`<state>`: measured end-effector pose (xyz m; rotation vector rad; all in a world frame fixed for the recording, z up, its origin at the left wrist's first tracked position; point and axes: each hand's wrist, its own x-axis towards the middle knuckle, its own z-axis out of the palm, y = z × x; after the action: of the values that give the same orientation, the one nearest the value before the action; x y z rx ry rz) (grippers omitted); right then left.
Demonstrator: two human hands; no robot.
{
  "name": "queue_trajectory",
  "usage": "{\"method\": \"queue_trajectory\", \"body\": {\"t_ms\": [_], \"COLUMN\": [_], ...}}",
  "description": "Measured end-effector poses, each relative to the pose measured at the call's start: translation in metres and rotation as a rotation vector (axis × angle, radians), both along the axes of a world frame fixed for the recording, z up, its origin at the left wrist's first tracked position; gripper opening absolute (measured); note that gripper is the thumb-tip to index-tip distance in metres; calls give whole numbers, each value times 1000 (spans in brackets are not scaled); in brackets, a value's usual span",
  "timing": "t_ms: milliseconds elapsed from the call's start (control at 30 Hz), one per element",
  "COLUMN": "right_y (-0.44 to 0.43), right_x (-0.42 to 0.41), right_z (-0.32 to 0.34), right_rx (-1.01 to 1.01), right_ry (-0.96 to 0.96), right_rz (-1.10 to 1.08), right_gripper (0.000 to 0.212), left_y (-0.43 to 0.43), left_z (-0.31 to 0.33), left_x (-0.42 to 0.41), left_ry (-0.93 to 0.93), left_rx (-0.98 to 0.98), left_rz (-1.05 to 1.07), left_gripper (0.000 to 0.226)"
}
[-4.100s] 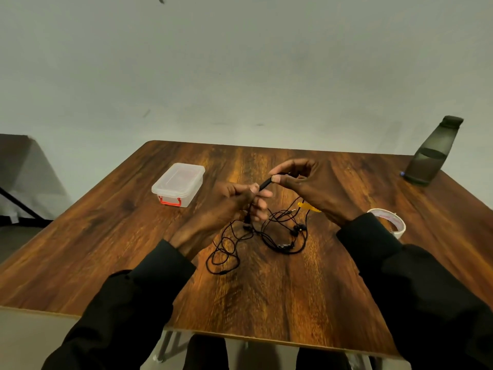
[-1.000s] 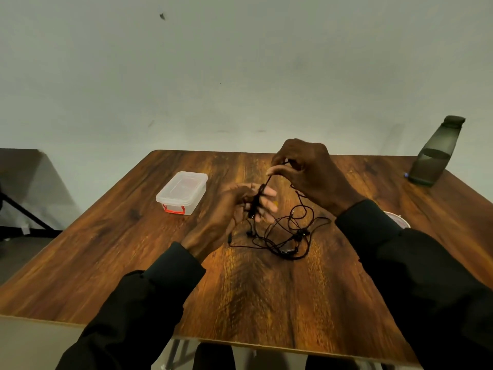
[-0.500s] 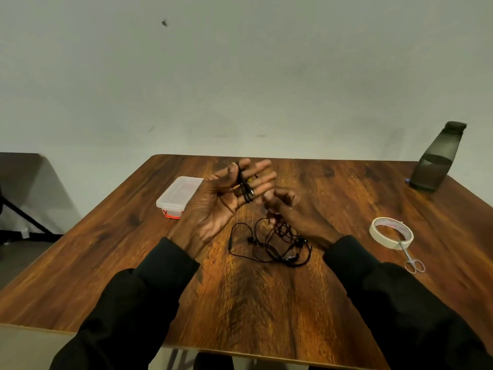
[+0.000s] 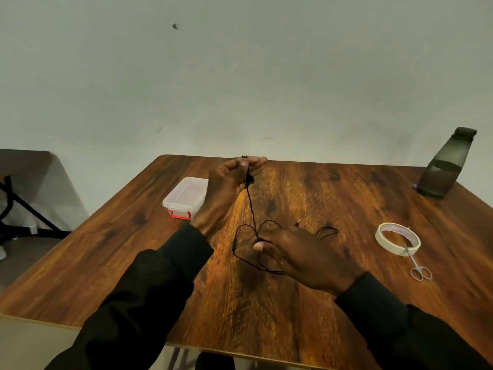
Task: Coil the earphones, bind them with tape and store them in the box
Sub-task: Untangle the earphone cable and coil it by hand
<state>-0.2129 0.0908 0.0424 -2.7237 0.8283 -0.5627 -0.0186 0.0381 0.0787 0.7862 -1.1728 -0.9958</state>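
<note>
My left hand is raised above the wooden table, its fingers closed on one end of the black earphones. A taut stretch of cable runs from it down to my right hand, which rests low over the table and pinches the cable between thumb and fingers. Loose loops of cable lie under and around my right hand. The clear plastic box with a shut lid and a red clasp sits just left of my left hand. A roll of white tape lies to the right.
Small metal scissors lie against the tape roll's near side. A dark water bottle stands at the table's far right corner. A black stand leg shows on the floor at the far left.
My left hand has closed on the cable end and lifted toward the far edge. My right hand has pinched the cable lower down, so the cable is stretched between them.
</note>
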Motion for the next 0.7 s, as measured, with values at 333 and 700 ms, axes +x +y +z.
{"method": "queue_trajectory", "body": {"t_ms": [333, 700], "right_y": [-31, -76], "right_x": [-23, -22], "right_z": [68, 40], "right_rx": [-155, 174], "right_ry": [-387, -618], "right_rz": [-107, -284], "right_gripper": [25, 14], "left_y": [33, 39], "left_z": [-17, -9], "left_x": [-24, -19], "left_ry": [-331, 185], "left_rx": [198, 208], "left_rz": [-198, -499], "left_gripper": [40, 23]}}
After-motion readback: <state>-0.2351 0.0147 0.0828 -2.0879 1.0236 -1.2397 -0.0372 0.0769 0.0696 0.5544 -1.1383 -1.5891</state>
